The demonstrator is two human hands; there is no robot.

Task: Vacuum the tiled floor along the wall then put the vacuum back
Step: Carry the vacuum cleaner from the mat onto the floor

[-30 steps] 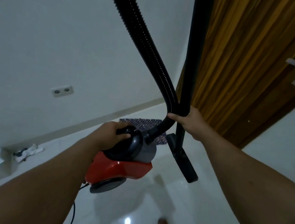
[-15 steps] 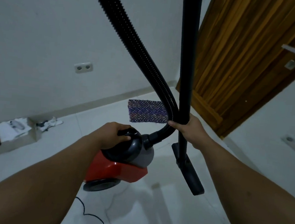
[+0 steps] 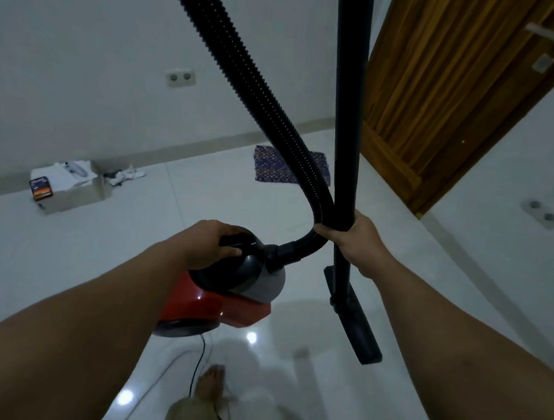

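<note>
One vacuum [image 3: 224,302] is held above the tiled floor [image 3: 301,218], its handle gripped by the closed left hand [image 3: 210,244]. One tube [image 3: 347,115] and one hose [image 3: 247,73] are clasped together by the right hand [image 3: 359,244]. Two wall sockets are seen.

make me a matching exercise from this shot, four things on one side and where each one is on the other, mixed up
Things:
1. left hand
2. right hand
3. patterned mat
4. cardboard box

Places:
A. on the floor by the wooden door
B. on the carry handle of the red vacuum
C. against the wall, below the wall socket
D. gripping the black wand and hose together

Pairs: 1-B, 2-D, 3-A, 4-C
</note>
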